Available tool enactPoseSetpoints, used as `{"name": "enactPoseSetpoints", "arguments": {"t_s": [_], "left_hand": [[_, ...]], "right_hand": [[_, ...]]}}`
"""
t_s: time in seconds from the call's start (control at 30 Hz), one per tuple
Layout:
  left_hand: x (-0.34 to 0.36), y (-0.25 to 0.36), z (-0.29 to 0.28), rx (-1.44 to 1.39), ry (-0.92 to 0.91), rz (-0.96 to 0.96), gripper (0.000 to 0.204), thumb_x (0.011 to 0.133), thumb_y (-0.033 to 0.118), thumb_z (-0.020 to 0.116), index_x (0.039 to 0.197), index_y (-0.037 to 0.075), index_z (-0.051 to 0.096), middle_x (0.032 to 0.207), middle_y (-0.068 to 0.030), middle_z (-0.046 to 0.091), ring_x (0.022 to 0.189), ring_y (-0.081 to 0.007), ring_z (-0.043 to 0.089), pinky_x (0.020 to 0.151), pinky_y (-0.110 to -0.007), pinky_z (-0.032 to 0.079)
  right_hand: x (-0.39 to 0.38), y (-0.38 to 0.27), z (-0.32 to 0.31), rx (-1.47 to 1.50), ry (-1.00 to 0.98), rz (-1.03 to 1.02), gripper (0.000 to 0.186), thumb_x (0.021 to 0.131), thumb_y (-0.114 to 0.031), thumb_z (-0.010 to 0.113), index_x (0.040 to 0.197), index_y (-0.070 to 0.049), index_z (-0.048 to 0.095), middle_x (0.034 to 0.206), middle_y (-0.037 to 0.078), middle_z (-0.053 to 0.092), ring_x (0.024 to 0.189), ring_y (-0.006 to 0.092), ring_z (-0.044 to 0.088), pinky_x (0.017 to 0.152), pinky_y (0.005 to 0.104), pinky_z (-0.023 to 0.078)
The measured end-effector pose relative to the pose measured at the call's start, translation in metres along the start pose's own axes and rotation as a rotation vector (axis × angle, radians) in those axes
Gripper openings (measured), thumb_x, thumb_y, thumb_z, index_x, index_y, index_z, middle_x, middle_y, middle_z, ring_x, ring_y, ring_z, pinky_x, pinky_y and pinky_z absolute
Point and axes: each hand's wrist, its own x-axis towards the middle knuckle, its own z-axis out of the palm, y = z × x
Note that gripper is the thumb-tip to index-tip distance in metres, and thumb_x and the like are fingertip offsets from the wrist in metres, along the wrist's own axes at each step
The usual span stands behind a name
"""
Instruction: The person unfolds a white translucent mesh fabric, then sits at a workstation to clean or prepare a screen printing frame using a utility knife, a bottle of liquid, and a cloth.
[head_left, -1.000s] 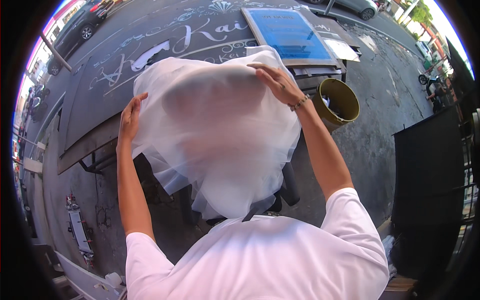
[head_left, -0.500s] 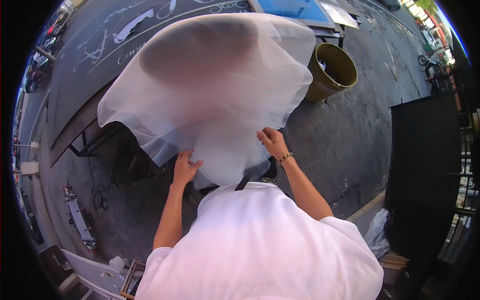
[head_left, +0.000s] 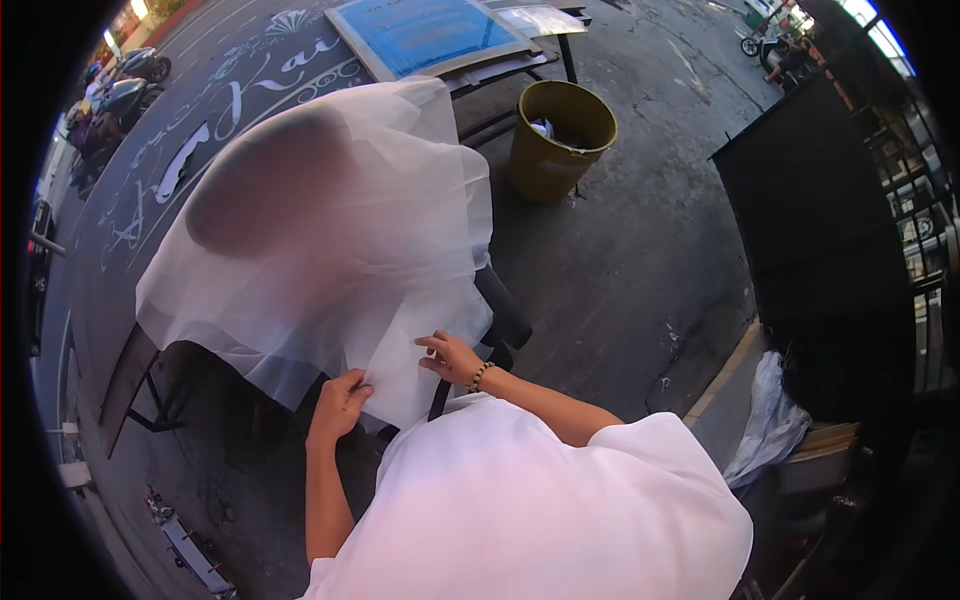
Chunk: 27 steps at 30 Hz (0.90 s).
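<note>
A sheet of sheer white fabric [head_left: 420, 220] lies draped over a dark rounded shape [head_left: 270, 180] that shows through it; what that shape is, I cannot tell. The near end of the fabric hangs down close to my waist. There my left hand [head_left: 338, 402] pinches its edge between thumb and fingers. My right hand [head_left: 450, 358], with a beaded bracelet at the wrist, is over the fabric just to the right, its fingers apart and holding nothing. Beside the fabric's right edge a dark cylindrical part [head_left: 503, 308] sticks out.
A large dark panel with white lettering [head_left: 130, 190] lies beneath the fabric at the far left. A blue framed screen [head_left: 425, 38] rests at the back. An olive bucket [head_left: 530, 165] stands on the pavement to the right, and a black panel [head_left: 820, 200] stands further right.
The billowing fabric has sunk and drawn in. My left hand has gone from open to pinching its edge, and my hands are closer together. The view has shifted, moving the surroundings left.
</note>
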Motion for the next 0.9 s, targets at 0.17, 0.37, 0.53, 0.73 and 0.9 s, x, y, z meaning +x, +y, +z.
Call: {"name": "enactPoseSetpoints", "arguments": {"t_s": [0.17,0.37,0.53,0.73,0.9], "left_hand": [[-0.049,0.047,-0.052,-0.107,0.063,0.053,0.014,0.081,-0.005,0.063,0.094,-0.004,0.068,0.074,-0.0071,0.066,0.071,-0.0123,0.058,0.067,-0.027,0.045],[-0.068,0.090,-0.063,-0.137,0.138,0.260,0.010,0.064,-0.010,0.060,0.073,-0.004,0.062,0.069,-0.0031,0.058,0.070,-0.0106,0.054,0.063,-0.025,0.040],[-0.067,0.060,-0.082,-0.138,0.189,0.212,0.007,0.067,-0.006,0.057,0.073,-0.005,0.061,0.074,-0.0064,0.061,0.068,-0.0155,0.055,0.064,-0.027,0.040],[-0.056,0.100,-0.065,-0.003,0.512,0.378,0.040,0.086,0.009,0.061,0.123,-0.003,0.056,0.127,-0.0200,0.061,0.119,-0.0285,0.058,0.101,-0.037,0.042],[-0.034,0.105,-0.022,0.258,0.589,0.362,0.063,0.095,0.023,0.063,0.147,0.000,0.037,0.146,-0.0225,0.048,0.135,-0.0361,0.049,0.110,-0.045,0.037]], "right_hand": [[0.011,-0.085,-0.040,-0.081,0.239,-0.467,0.057,0.081,-0.023,0.078,0.130,-0.006,0.055,0.129,0.023,0.047,0.115,0.0391,0.052,0.098,0.0450,0.045],[0.015,-0.157,-0.059,-0.010,0.511,-0.673,0.088,0.064,-0.021,0.075,0.142,-0.008,0.036,0.143,0.025,0.033,0.130,0.0450,0.036,0.107,0.0553,0.032],[0.026,-0.207,-0.089,-0.204,0.430,-0.880,0.067,0.070,-0.010,0.070,0.133,-0.008,0.048,0.132,0.016,0.049,0.123,0.0385,0.047,0.103,0.0518,0.037],[0.033,-0.236,-0.065,0.001,0.360,-0.617,0.016,0.068,-0.004,0.068,0.078,-0.004,0.056,0.081,0.014,0.059,0.072,0.0377,0.060,0.061,0.0449,0.046],[0.048,-0.274,-0.075,-0.195,0.324,-0.669,0.017,0.059,-0.008,0.069,0.068,-0.007,0.054,0.062,0.008,0.056,0.062,0.0364,0.060,0.054,0.0458,0.046]]}}
